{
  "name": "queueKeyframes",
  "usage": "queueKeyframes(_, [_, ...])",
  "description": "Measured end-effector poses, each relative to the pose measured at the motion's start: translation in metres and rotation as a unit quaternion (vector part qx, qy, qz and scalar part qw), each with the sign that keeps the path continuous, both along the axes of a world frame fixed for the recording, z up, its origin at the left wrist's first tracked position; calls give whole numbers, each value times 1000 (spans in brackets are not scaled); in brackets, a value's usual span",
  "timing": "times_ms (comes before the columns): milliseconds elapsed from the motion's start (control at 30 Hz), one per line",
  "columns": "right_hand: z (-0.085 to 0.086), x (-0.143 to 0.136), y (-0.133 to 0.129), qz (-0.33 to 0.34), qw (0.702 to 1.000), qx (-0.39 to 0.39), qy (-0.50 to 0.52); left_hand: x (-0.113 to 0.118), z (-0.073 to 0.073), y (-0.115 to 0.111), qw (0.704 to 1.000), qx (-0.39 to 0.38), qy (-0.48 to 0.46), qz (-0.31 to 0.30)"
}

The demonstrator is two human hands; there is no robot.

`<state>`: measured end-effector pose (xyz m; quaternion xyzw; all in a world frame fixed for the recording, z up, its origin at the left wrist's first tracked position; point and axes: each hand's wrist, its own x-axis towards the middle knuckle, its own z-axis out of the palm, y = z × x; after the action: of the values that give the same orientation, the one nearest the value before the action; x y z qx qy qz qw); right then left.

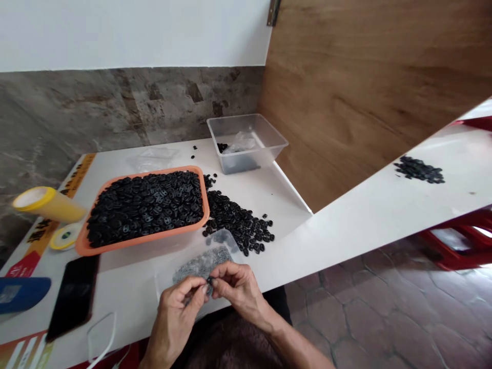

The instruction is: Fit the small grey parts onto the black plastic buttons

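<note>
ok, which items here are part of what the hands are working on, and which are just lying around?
In use: left hand and right hand pinching a small black part; bag of small grey pieces; orange tray of black parts; loose black pile.

Lying about: phone, yellow cup, tape roll, clear tub, white cable.

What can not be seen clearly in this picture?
Head view only:
- Small black piece between left hand and right hand: fingertips hide its shape.
- Clear bag: its grey contents are too small to identify.
- Blue object: cut off by the left edge.
</note>
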<state>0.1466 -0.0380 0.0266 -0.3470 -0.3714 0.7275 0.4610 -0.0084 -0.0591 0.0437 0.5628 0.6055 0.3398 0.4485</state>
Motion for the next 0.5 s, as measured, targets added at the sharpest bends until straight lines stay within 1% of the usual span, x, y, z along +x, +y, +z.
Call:
queueKeyframes(100, [-1,0,-3,-4,1000,8,-10,-1,-5,0,1000,13,-1,1])
queueKeyframes(267, [2,2,-7,18,998,34,-44,-9,-25,3,999,-2,-28,23])
queueKeyframes(367, [3,3,-7,15,996,59,-72,-10,-32,5,998,-11,-45,34])
queueKeyframes(433, [1,4,-6,9,993,80,-86,-6,-33,4,997,-11,-52,56])
queueKeyframes(500, [-4,4,-5,9,990,99,-99,0,-34,3,993,-4,-55,100])
